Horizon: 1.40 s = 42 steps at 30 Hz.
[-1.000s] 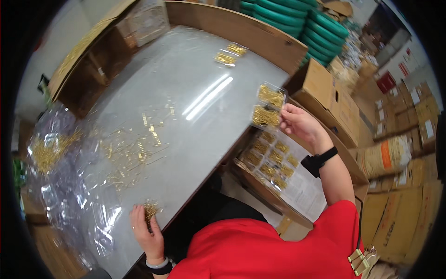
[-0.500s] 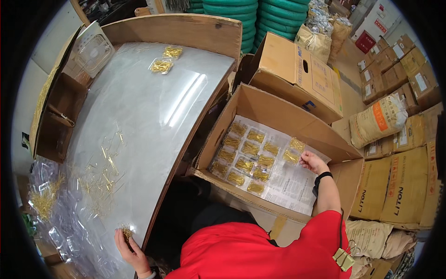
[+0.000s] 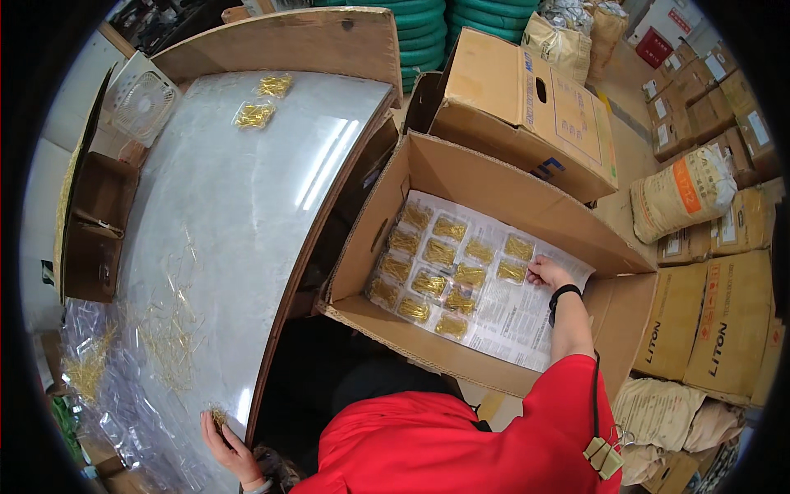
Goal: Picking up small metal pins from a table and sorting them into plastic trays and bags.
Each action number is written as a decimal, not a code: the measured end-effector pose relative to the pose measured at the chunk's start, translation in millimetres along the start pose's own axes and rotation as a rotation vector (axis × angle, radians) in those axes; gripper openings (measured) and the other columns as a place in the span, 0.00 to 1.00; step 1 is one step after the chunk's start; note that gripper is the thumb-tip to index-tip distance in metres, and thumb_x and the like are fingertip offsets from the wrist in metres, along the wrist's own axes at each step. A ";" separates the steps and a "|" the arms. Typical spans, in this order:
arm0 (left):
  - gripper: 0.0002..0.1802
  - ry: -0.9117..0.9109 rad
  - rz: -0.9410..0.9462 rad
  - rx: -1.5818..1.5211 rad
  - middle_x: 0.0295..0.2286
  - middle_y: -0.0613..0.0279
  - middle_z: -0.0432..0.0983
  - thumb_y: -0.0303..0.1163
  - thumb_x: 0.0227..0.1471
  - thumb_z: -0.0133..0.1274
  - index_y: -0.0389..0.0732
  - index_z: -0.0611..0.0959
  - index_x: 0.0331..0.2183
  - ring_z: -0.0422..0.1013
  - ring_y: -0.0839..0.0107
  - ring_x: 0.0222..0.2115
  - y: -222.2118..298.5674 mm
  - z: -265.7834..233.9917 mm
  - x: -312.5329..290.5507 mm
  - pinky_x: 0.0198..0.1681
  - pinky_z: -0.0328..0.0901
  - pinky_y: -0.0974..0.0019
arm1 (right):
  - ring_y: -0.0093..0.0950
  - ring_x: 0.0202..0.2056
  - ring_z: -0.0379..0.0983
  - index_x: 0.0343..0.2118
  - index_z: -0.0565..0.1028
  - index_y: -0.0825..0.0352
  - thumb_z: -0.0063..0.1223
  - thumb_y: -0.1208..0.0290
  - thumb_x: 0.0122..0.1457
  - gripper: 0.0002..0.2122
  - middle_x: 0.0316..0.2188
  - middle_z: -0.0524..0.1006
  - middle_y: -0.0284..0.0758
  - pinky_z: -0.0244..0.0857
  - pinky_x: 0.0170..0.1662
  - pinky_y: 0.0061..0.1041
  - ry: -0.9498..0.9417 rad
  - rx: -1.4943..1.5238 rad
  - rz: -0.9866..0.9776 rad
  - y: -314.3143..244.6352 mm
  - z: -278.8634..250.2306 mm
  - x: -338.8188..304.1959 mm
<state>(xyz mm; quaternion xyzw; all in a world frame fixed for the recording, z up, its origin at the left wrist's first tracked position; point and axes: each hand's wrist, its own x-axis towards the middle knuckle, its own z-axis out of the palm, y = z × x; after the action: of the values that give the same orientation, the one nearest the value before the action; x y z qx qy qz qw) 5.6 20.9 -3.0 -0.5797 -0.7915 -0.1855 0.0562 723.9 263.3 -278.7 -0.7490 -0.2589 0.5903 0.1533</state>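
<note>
Landmark: open cardboard box standing just right of the table.

Right hand is reaching into the box, fingers pinched narrow on the edge of a small clear packet of gold pins. That packet is lying on the printed paper sheet lining the box floor, immediately left of the fingertips, at the right end of the packet rows. A black wristband is sitting on the wrist just behind the hand.

Box contents: roughly a dozen similar gold-pin packets, lying flat in rows across the left half of the sheet; the right half of the sheet is showing bare print.

Left hand is resting at the table's near edge, well left of the box, fingers curled around a small bunch of loose gold pins. More loose pins are lying scattered on the tabletop just beyond that hand.

Two filled packets are lying at the far end of the table, well left of the box's far flap. A closed carton is standing directly behind the box.
</note>
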 end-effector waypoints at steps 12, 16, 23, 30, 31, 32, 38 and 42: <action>0.21 0.014 -0.003 0.004 0.56 0.40 0.68 0.26 0.65 0.42 0.28 0.72 0.57 0.64 0.45 0.58 0.0 -1.6 -1.6 0.62 0.57 0.52 | 0.19 0.21 0.72 0.32 0.75 0.64 0.51 0.64 0.68 0.10 0.24 0.77 0.29 0.67 0.23 0.20 -0.005 -0.045 -0.024 1.3 5.8 -7.4; 0.21 0.013 -0.014 0.023 0.56 0.40 0.68 0.26 0.65 0.43 0.28 0.73 0.57 0.65 0.45 0.58 3.9 -2.1 -1.5 0.62 0.58 0.52 | 0.21 0.19 0.68 0.23 0.75 0.65 0.59 0.58 0.61 0.16 0.19 0.75 0.29 0.64 0.24 0.24 0.109 -0.065 0.005 -5.4 -0.4 -17.7; 0.21 0.021 -0.015 0.024 0.56 0.40 0.68 0.26 0.65 0.43 0.28 0.73 0.57 0.65 0.45 0.58 5.4 -1.7 -0.4 0.62 0.58 0.52 | 0.42 0.36 0.79 0.35 0.83 0.66 0.60 0.65 0.54 0.10 0.31 0.82 0.43 0.72 0.42 0.37 0.543 -0.534 -0.711 -39.6 36.3 -1.7; 0.21 0.012 -0.037 0.010 0.56 0.40 0.68 0.26 0.65 0.43 0.28 0.73 0.56 0.65 0.45 0.58 11.0 -2.3 0.6 0.62 0.58 0.52 | 0.44 0.45 0.76 0.40 0.83 0.62 0.57 0.67 0.58 0.10 0.42 0.79 0.43 0.69 0.50 0.39 0.504 -0.771 -0.729 -79.1 87.8 4.7; 0.21 0.010 -0.032 0.011 0.56 0.40 0.68 0.26 0.65 0.43 0.28 0.73 0.56 0.65 0.45 0.58 10.5 -2.5 0.6 0.62 0.58 0.52 | 0.45 0.45 0.76 0.40 0.82 0.63 0.56 0.66 0.58 0.10 0.42 0.79 0.44 0.69 0.51 0.40 0.516 -0.810 -0.692 -81.1 89.8 5.2; 0.21 0.009 -0.026 0.011 0.57 0.40 0.68 0.26 0.65 0.43 0.28 0.73 0.56 0.65 0.45 0.58 10.1 -2.5 0.7 0.62 0.58 0.52 | 0.45 0.45 0.76 0.40 0.82 0.63 0.56 0.66 0.58 0.10 0.42 0.79 0.44 0.69 0.51 0.40 0.515 -0.813 -0.691 -81.0 89.6 7.3; 0.21 0.010 -0.033 0.012 0.57 0.40 0.68 0.25 0.65 0.42 0.28 0.73 0.57 0.64 0.45 0.58 11.8 -1.9 -0.3 0.62 0.58 0.52 | 0.46 0.45 0.76 0.39 0.82 0.63 0.54 0.67 0.60 0.09 0.43 0.79 0.46 0.69 0.50 0.41 0.758 -0.680 -0.536 -69.0 76.1 -1.7; 0.21 0.018 -0.032 0.015 0.57 0.40 0.68 0.25 0.65 0.42 0.28 0.73 0.56 0.65 0.46 0.58 7.5 -1.7 -3.0 0.63 0.58 0.52 | 0.46 0.45 0.76 0.40 0.81 0.64 0.53 0.69 0.60 0.10 0.41 0.80 0.45 0.69 0.50 0.41 0.724 -0.613 -0.636 -59.6 70.5 -3.9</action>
<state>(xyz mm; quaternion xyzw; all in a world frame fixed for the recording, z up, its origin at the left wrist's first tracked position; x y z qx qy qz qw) 13.3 19.5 -0.7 -0.5649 -0.8013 -0.1857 0.0650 643.0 304.5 -261.6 -0.7989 -0.5622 0.1186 0.1782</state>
